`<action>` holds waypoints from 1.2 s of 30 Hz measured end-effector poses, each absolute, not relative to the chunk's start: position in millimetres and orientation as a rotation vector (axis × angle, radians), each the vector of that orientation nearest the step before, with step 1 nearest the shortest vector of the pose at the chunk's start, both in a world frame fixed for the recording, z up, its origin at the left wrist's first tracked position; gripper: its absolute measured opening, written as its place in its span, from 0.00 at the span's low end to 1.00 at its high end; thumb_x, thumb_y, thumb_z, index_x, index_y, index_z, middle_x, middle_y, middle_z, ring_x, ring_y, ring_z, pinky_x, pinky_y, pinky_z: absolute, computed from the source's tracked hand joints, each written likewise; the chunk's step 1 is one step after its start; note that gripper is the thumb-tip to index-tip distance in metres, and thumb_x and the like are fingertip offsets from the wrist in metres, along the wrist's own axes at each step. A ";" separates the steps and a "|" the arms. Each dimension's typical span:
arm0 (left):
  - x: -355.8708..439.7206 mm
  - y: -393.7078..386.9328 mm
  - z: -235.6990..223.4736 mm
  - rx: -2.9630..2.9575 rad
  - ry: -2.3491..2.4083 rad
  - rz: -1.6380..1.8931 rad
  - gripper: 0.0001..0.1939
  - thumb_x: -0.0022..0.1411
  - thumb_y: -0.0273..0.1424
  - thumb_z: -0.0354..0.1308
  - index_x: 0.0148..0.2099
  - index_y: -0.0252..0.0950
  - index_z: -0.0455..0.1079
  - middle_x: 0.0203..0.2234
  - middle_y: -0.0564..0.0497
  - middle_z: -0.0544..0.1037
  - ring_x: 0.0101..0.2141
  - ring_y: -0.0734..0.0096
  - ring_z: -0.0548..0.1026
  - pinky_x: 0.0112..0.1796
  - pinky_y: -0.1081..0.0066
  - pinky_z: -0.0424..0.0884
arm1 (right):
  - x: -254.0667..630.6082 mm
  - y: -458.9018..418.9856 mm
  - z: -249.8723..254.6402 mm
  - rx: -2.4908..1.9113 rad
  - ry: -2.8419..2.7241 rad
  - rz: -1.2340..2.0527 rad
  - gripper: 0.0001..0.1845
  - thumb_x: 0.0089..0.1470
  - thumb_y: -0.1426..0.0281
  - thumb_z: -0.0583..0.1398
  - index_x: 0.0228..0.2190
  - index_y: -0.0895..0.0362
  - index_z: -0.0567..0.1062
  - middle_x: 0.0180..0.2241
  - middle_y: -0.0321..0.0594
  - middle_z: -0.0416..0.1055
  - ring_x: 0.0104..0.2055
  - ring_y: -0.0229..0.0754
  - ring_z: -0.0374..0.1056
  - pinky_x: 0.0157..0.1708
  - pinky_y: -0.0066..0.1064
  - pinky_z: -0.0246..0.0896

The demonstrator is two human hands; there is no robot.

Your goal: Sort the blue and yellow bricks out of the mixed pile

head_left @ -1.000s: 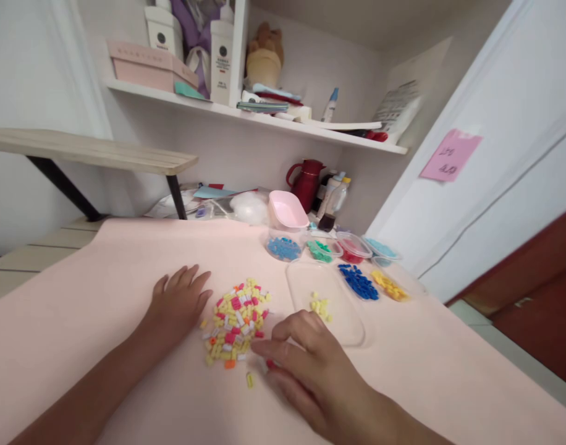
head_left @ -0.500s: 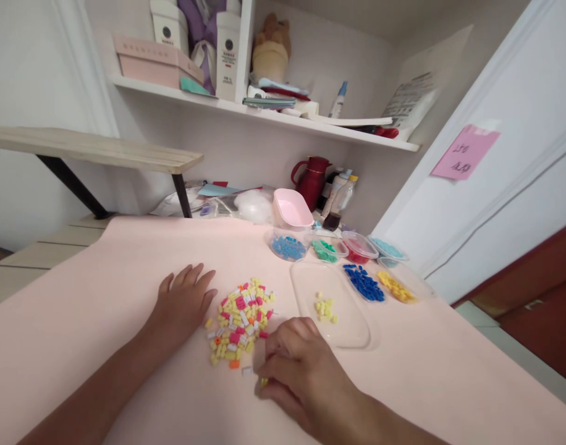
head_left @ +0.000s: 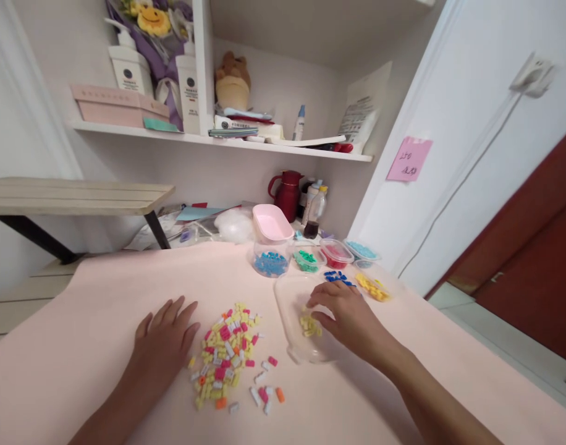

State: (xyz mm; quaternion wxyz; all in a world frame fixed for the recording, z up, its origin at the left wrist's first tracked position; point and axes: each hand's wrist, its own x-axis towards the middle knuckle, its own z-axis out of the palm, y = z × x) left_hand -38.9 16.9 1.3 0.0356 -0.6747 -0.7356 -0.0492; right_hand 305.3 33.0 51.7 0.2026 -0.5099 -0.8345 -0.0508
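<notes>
My left hand (head_left: 160, 343) lies flat on the pink table cover, fingers spread, just left of a heap of small toy bricks (head_left: 230, 355) in pale yellow, pink, white and orange. Over a clear plastic lid (head_left: 287, 330) hovers my right hand (head_left: 345, 309), with a gap between thumb and fingertips and nothing visible in it. Beneath those fingertips sits a small group of pale yellow bricks (head_left: 309, 326) on the lid. Part of the lid and some dark blue bricks (head_left: 337, 277) are hidden behind the right hand.
Clear tubs hold blue bricks (head_left: 270, 264), green bricks (head_left: 307, 261), red bricks (head_left: 336, 253) and light blue bricks (head_left: 361, 250). Yellow bricks (head_left: 373, 287) lie at the right. Behind stand a pink tub (head_left: 272, 224), a red jug (head_left: 287, 196) and bottles, below a shelf (head_left: 283, 147).
My right hand has moved from the heap's near right edge up and right to the lid, its fingers parting. Several loose bricks now show where it was. The view has shifted.
</notes>
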 end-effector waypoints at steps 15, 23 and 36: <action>-40.7 15.4 -3.8 -2.076 -2.203 -0.189 0.26 0.69 0.36 0.37 0.64 0.42 0.63 0.65 0.47 0.62 0.64 0.58 0.58 0.61 0.52 0.51 | 235.3 -23.0 35.9 -0.849 -2.547 0.288 0.27 0.59 0.67 0.60 0.59 0.53 0.64 0.57 0.47 0.66 0.57 0.47 0.62 0.56 0.42 0.58; -39.9 14.4 -3.9 -2.093 -2.226 -0.230 0.25 0.69 0.37 0.38 0.64 0.42 0.63 0.65 0.46 0.61 0.64 0.58 0.57 0.61 0.51 0.50 | 230.5 -27.4 43.1 -0.733 -2.658 0.502 0.18 0.64 0.63 0.55 0.53 0.51 0.71 0.54 0.42 0.70 0.57 0.43 0.63 0.58 0.38 0.56; -38.4 14.0 -2.4 -2.092 -2.262 -0.194 0.25 0.69 0.36 0.38 0.64 0.42 0.62 0.66 0.47 0.61 0.65 0.59 0.56 0.62 0.52 0.49 | 235.8 -21.7 32.7 -0.879 -2.573 0.283 0.12 0.57 0.76 0.58 0.41 0.51 0.75 0.39 0.37 0.75 0.46 0.44 0.63 0.49 0.39 0.53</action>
